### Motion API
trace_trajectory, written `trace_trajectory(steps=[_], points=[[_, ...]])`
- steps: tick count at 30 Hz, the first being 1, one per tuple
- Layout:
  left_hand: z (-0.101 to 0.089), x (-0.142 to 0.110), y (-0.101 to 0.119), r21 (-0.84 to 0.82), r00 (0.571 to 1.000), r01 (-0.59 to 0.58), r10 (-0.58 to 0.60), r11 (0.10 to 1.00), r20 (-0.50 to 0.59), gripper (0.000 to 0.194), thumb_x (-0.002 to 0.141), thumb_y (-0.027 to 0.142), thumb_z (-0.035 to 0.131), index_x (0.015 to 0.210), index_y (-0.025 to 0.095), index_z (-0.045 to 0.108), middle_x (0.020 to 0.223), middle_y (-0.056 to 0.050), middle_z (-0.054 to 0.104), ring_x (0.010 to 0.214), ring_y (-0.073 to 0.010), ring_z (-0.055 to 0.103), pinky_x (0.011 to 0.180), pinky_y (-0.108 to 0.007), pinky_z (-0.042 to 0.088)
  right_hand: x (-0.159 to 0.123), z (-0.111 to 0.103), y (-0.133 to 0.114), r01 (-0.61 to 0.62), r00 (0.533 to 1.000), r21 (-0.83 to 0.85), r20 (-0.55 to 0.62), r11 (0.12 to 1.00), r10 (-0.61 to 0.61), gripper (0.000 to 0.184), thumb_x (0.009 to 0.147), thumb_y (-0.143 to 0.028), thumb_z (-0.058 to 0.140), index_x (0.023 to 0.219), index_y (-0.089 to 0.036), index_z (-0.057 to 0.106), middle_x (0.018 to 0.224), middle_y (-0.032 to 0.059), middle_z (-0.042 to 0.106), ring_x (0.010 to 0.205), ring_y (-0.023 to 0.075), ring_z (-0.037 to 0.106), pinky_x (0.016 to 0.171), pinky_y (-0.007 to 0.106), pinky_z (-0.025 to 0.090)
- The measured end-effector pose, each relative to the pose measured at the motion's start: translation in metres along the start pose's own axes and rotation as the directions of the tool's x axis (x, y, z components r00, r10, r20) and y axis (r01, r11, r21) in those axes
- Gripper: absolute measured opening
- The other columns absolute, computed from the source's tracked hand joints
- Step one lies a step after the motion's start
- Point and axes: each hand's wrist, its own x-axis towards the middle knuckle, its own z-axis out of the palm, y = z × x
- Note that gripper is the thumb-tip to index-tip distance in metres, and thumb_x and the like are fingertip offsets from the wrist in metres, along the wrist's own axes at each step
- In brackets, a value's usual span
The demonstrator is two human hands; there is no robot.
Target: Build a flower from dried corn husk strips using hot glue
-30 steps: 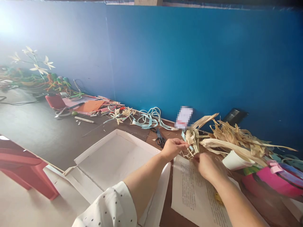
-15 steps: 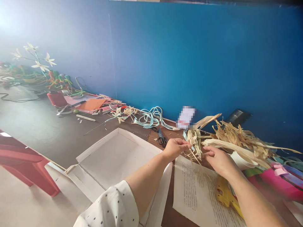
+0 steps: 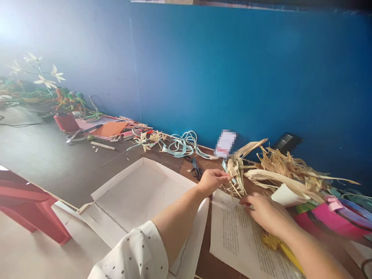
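Observation:
My left hand (image 3: 214, 181) is pinched closed beside a bundle of dry corn husk (image 3: 237, 170). A small light-blue bit shows at its fingertips; the rest of what it pinches is hidden. Just below and to the right, my right hand (image 3: 263, 212) has its thumb and fingers curled together at the lower end of a thin pale husk strip (image 3: 237, 190). Whether those fingers grip the strip is hard to see. Under the right hand lies a printed sheet (image 3: 226, 228) with a yellow glue gun (image 3: 270, 242) on it, partly covered by my forearm.
Black scissors (image 3: 196, 170) lie left of the husks. A white cup (image 3: 289, 195) rests on its side near a pink container (image 3: 340, 217). An open cardboard box lid (image 3: 139, 190) is at left. Light-blue cord (image 3: 186, 145) and husk flowers (image 3: 143, 140) lie along the blue wall.
My right hand has moved down and left, from beside the husk bundle to the thin strip's lower end. My left hand keeps its pinch. The view has shifted slightly.

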Motion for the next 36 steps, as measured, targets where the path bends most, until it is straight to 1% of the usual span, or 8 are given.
trace_trajectory(steps=[6,10,13,16,18,20,28,36], points=[[-0.001,0.000,-0.001,0.021,1.000,-0.011,0.012,1.000,-0.016,0.048,0.049,0.046,0.080,0.077,0.008,0.070,0.068,-0.004,0.061,0.062,-0.0085,0.049,0.063,-0.024,0.037,0.003,0.006,-0.011,0.048,0.999,-0.033,0.013,0.998,-0.048,0.018,0.074,-0.017,0.051,0.071,-0.025,0.067,0.084,0.0045,0.066,0.078,0.0218,0.061,0.065,0.030,0.036],[-0.001,0.000,-0.001,0.030,1.000,-0.005,0.006,1.000,-0.017,0.049,0.050,0.047,0.079,0.079,0.009,0.070,0.068,-0.004,0.061,0.060,-0.0080,0.048,0.061,-0.024,0.037,0.012,0.005,-0.002,0.000,0.990,0.395,-0.129,0.919,0.055,0.011,0.075,-0.027,0.056,0.074,-0.023,0.066,0.079,0.0029,0.065,0.073,0.0183,0.059,0.066,0.029,0.040],[-0.001,0.001,-0.002,0.024,1.000,-0.007,0.007,1.000,-0.006,0.048,0.050,0.047,0.079,0.078,0.009,0.070,0.067,-0.004,0.061,0.059,-0.0082,0.049,0.062,-0.025,0.037,0.015,0.002,-0.002,-0.065,0.950,0.799,-0.134,0.597,0.283,0.024,0.068,-0.042,0.066,0.079,-0.021,0.065,0.061,-0.0013,0.056,0.053,0.0124,0.048,0.049,0.024,0.036],[-0.001,0.002,-0.004,0.010,1.000,-0.011,0.011,1.000,-0.003,0.047,0.050,0.046,0.079,0.078,0.009,0.071,0.066,-0.004,0.062,0.060,-0.0087,0.050,0.062,-0.025,0.037,0.015,-0.001,-0.014,-0.033,0.896,0.980,-0.059,0.198,0.440,0.038,0.053,-0.043,0.079,0.078,-0.019,0.064,0.059,-0.0040,0.051,0.046,0.0063,0.038,0.038,0.018,0.024],[-0.001,0.003,-0.005,-0.003,1.000,-0.014,0.014,1.000,-0.004,0.047,0.050,0.046,0.079,0.077,0.009,0.071,0.067,-0.004,0.062,0.060,-0.0092,0.051,0.063,-0.025,0.038,0.016,-0.003,-0.024,0.011,0.873,0.999,-0.034,0.051,0.487,0.043,0.046,-0.038,0.084,0.077,-0.018,0.063,0.062,-0.0035,0.053,0.047,0.0046,0.038,0.036,0.016,0.022],[-0.001,0.003,-0.005,-0.007,1.000,-0.016,0.016,1.000,-0.005,0.046,0.050,0.045,0.079,0.078,0.009,0.071,0.068,-0.005,0.063,0.061,-0.0092,0.051,0.063,-0.025,0.038,0.018,-0.003,-0.033,0.048,0.856,0.998,-0.027,-0.028,0.516,0.045,0.043,-0.035,0.086,0.077,-0.017,0.064,0.063,-0.0031,0.054,0.048,0.0040,0.039,0.036,0.014,0.023],[0.001,0.000,-0.002,-0.006,1.000,-0.009,0.009,1.000,-0.019,0.048,0.049,0.046,0.080,0.077,0.008,0.071,0.066,-0.005,0.061,0.060,-0.0091,0.049,0.063,-0.026,0.038,0.029,0.007,-0.051,0.180,0.845,0.971,-0.073,-0.154,0.530,0.040,0.047,-0.031,0.086,0.076,-0.017,0.063,0.058,-0.0049,0.050,0.048,0.0040,0.039,0.036,0.013,0.026],[0.000,0.001,-0.004,0.009,1.000,-0.026,0.027,1.000,-0.015,0.047,0.050,0.046,0.079,0.076,0.008,0.070,0.068,-0.005,0.061,0.062,-0.0091,0.050,0.063,-0.025,0.038,0.028,0.027,-0.061,0.215,0.821,0.974,-0.143,-0.066,0.552,0.041,0.056,-0.035,0.081,0.091,-0.022,0.064,0.065,-0.0057,0.053,0.049,0.0044,0.039,0.040,0.015,0.027]])
